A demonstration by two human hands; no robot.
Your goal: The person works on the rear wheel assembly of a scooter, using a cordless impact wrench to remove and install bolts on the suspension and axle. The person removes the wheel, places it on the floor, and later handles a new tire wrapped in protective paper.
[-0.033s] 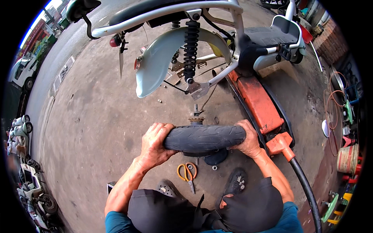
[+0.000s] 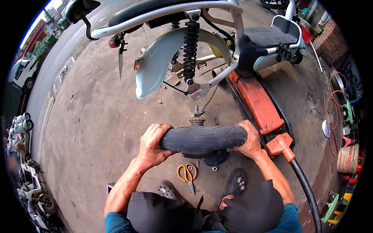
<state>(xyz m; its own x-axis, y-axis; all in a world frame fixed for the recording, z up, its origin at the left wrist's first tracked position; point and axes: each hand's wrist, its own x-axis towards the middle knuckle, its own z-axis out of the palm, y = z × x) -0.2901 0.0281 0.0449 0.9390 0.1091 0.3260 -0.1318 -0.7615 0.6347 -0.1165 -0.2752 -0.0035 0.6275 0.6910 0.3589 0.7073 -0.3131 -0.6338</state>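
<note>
Both hands grip a black scooter wheel (image 2: 204,138) standing on edge, its tread facing up. My left hand (image 2: 154,144) is wrapped round the tyre's left end, and my right hand (image 2: 248,139) holds the right end. A threaded axle with a rusty toothed ring (image 2: 197,119) sticks out from the wheel's far side. Beyond it is the raised rear of a scooter, with a pale fender (image 2: 155,66), a black coil shock absorber (image 2: 191,50) and a metal bracket (image 2: 199,91). Most of the rim and hub is hidden below the tyre.
Orange-handled scissors (image 2: 187,176) lie between my feet, near a nut (image 2: 214,168) and a dark round object (image 2: 216,158). An orange floor jack (image 2: 256,101) with a black handle (image 2: 307,190) stands at the right. Parked scooters (image 2: 33,186) line the left; a bucket (image 2: 347,158) stands far right.
The wheel and my left hand have shifted very slightly to the left. Both hands keep their grip on the tyre.
</note>
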